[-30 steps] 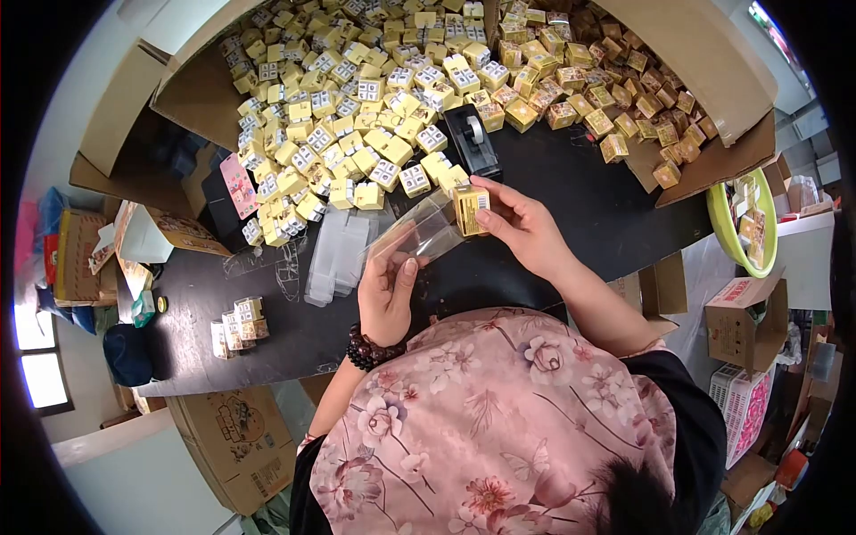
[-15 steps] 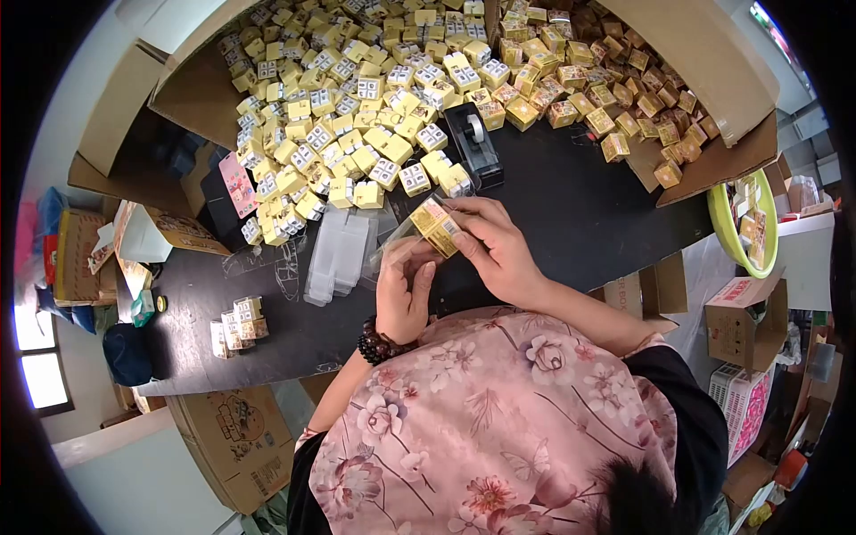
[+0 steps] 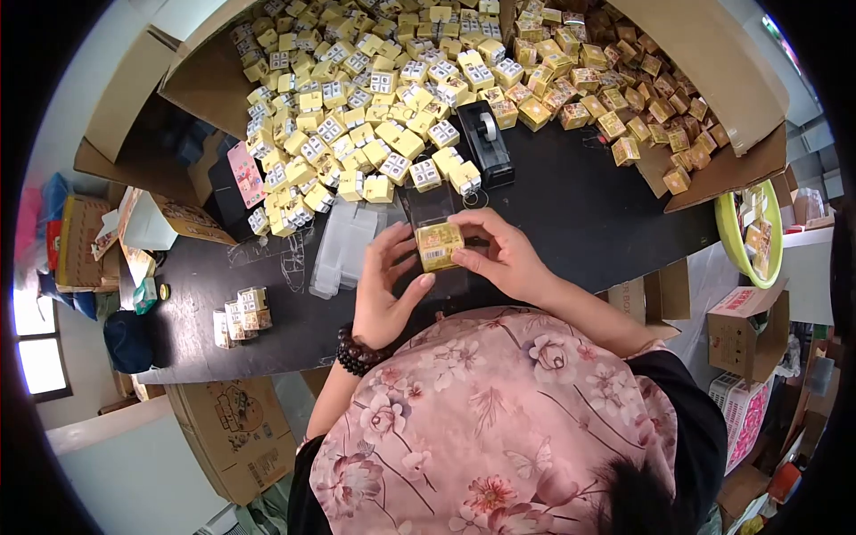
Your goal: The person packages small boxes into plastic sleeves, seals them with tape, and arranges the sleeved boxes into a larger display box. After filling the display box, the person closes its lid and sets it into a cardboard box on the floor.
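Note:
My right hand grips a small yellow printed box with a barcode on its near face, thumb in front and fingers behind. To the left of this box, my left hand is open, its fingers curved and its thumb apart, with the fingertips close to the box's side. A clear plastic piece shows just beyond the box. Several flat clear plastic sleeves lie stacked on the black table by my left fingers. A black tape dispenser stands behind the hands.
A heap of yellow-and-white small blocks spills from a carton at the back. Orange-gold small boxes spill from another carton at right. A small group of boxes stands at left. A green basket is beyond the table's right edge.
The small box has turned from tilted to nearly upright and come slightly nearer. My left hand has moved left and its fingers have spread from the box. The view has shifted slightly.

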{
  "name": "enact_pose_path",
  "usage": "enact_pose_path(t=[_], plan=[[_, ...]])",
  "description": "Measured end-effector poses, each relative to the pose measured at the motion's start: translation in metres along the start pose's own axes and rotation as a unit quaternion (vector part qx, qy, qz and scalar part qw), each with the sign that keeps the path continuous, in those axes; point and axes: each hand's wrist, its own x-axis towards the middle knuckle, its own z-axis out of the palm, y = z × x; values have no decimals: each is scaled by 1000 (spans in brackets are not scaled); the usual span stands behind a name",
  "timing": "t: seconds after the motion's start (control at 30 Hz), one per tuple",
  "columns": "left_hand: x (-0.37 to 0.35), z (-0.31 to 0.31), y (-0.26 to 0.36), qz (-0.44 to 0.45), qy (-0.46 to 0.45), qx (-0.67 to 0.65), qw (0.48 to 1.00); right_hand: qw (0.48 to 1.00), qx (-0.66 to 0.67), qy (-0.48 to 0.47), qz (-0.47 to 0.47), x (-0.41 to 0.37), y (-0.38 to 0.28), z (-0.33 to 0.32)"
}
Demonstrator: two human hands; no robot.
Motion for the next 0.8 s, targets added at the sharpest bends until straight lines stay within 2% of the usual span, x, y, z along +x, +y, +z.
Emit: enact_pose_path(t=[0.03, 0.1, 0.13, 0.27, 0.33, 0.37, 0.43, 0.47, 0.53, 0.67, 0.77, 0.8], plan=[[4, -2, -2, 2, 5, 0, 1000, 1000, 10, -14, 8, 1, -2, 3], [11, -9, -10, -101, -128, -78, 983, 998, -41, -44, -2, 3, -5, -5], [15, -13, -17, -65, -172, -61, 981, 994, -88, -67, -10, 2, -5, -8], [14, -5, -15, -36, -159, 10, 987, 996, -50, -45, -64, 3, 2, -8], [13, 3, -19, -3, -99, -8, 995, 993, 99, -26, -53, 7, 4, -7], [13, 6, -21, -3, -98, -7, 995, 993, 99, -27, -53, 9, 2, -9], [12, 9, -24, 28, -62, -103, 992, 989, 142, -33, 24, 12, -5, -15], [12, 9, -24, 28, -62, -103, 992, 989, 142, -33, 25, 14, -8, -15], [12, 7, -22, 9, -76, -4, 997, 995, 48, -37, 80, 18, -11, -14], [13, 7, -17, 23, -84, 69, 994, 999, -17, -6, 48, 18, -7, -15], [13, 6, -13, 34, -86, 62, 994, 998, -31, -17, 47, 17, -7, -20], [15, 5, -10, 35, -99, 94, 990, 996, -68, -51, 18, 19, -8, -24]])
